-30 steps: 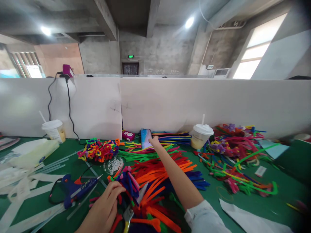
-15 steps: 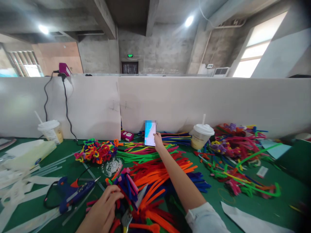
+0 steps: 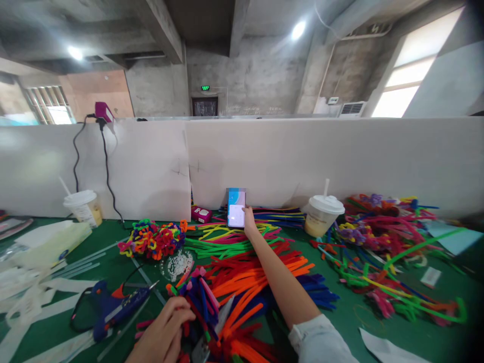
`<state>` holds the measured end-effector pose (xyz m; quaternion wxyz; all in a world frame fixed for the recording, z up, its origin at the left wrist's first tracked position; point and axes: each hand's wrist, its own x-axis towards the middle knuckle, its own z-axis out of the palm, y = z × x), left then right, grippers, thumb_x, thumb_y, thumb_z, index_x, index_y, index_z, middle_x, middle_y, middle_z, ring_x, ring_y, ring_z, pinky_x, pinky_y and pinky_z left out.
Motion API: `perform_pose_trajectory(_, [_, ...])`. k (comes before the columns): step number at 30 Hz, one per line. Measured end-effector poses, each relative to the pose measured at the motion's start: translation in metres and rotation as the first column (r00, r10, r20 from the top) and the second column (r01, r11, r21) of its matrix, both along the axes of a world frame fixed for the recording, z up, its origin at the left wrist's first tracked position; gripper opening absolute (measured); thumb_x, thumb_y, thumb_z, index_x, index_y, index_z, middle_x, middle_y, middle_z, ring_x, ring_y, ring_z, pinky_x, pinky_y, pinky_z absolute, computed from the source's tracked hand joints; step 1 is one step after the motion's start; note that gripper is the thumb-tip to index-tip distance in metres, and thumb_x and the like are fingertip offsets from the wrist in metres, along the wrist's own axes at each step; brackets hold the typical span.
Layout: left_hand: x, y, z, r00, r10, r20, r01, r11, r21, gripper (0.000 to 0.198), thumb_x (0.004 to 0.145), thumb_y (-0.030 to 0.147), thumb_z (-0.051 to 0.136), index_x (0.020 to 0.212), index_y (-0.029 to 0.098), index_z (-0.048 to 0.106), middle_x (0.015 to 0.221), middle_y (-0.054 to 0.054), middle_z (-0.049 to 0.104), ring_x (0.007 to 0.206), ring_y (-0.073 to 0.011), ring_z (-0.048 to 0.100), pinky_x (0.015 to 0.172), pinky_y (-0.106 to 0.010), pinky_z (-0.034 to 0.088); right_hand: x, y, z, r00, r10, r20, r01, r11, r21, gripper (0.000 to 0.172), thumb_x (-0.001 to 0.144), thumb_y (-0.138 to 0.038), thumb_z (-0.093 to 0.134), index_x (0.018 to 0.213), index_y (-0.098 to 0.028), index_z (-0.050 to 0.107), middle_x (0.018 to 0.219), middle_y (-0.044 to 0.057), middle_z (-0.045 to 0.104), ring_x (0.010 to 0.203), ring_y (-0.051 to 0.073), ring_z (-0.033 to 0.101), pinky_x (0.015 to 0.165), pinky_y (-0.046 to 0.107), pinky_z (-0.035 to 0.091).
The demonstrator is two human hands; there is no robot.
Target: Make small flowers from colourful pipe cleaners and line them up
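My right hand (image 3: pixel 248 223) reaches far forward, its fingers pressed on the lower right edge of a smartphone (image 3: pixel 236 207), which stands upright with a lit screen. At the bottom of the view my left hand (image 3: pixel 165 326) is curled around a bunch of multicoloured pipe cleaners (image 3: pixel 196 297). A spread of orange pipe cleaners (image 3: pixel 253 272) lies to its right. A metal blade (image 3: pixel 224 315), probably of scissors, sticks out of the pile, its handles hidden.
A blue hot glue gun (image 3: pixel 117 310) lies left of my left hand on the green mat (image 3: pixel 340 307). Lidded plastic cups (image 3: pixel 322 216) stand against the white partition (image 3: pixel 287 161). A heap of coloured pipe cleaners (image 3: pixel 385 252) lies at the right.
The phone has gone from tilted to upright and its screen now shows a pale panel. My right hand has stayed with it, and the view has swung slightly.
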<state>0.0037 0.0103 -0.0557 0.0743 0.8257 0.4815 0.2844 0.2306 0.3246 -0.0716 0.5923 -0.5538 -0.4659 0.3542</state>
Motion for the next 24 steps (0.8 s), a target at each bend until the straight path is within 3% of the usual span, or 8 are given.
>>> perform_pose_trajectory(8, [-0.002, 0.002, -0.006, 1.000, -0.017, 0.008, 0.017, 0.999, 0.047, 0.034, 0.077, 0.008, 0.034, 0.099, 0.024, 0.055, 0.102, -0.005, 0.058, 0.089, -0.0105, 0.059, 0.072, -0.010, 0.049, 0.003, -0.009, -0.004, 0.994, 0.092, -0.054, -0.092, 0.996, 0.002, 0.048, 0.054, -0.010, 0.037, 0.102, -0.018, 0.039, 0.091, 0.004, 0.059, 0.087, 0.019, 0.056, 0.069, 0.030, 0.048])
perform_pose_trajectory(13, [-0.004, 0.003, -0.005, 0.999, -0.042, -0.011, 0.043, 0.997, 0.065, 0.032, 0.077, 0.012, 0.037, 0.099, 0.025, 0.055, 0.099, -0.005, 0.058, 0.090, -0.0113, 0.058, 0.076, -0.012, 0.048, 0.003, -0.008, -0.006, 0.991, 0.115, -0.063, -0.115, 0.993, 0.008, 0.049, 0.054, -0.010, 0.036, 0.102, -0.018, 0.037, 0.095, 0.005, 0.058, 0.088, 0.018, 0.055, 0.070, 0.030, 0.047])
perform_pose_trajectory(20, [0.001, -0.001, 0.006, 0.999, 0.037, -0.023, -0.037, 0.999, -0.002, 0.029, 0.079, 0.015, 0.040, 0.097, 0.026, 0.059, 0.098, -0.004, 0.059, 0.092, -0.0142, 0.058, 0.079, -0.018, 0.050, 0.004, -0.009, -0.008, 0.992, 0.113, -0.063, -0.111, 0.993, 0.032, 0.050, 0.053, -0.011, 0.037, 0.102, -0.018, 0.038, 0.098, 0.006, 0.057, 0.094, 0.020, 0.052, 0.075, 0.032, 0.045])
perform_pose_trajectory(24, [0.001, 0.000, 0.006, 1.000, -0.014, -0.022, 0.015, 1.000, 0.002, 0.032, 0.076, 0.010, 0.038, 0.096, 0.025, 0.058, 0.099, -0.004, 0.060, 0.090, -0.0118, 0.059, 0.077, -0.014, 0.049, 0.004, -0.010, -0.007, 0.990, 0.119, -0.077, -0.117, 0.992, 0.038, 0.049, 0.052, -0.011, 0.037, 0.101, -0.019, 0.037, 0.097, 0.005, 0.057, 0.093, 0.020, 0.053, 0.077, 0.034, 0.045])
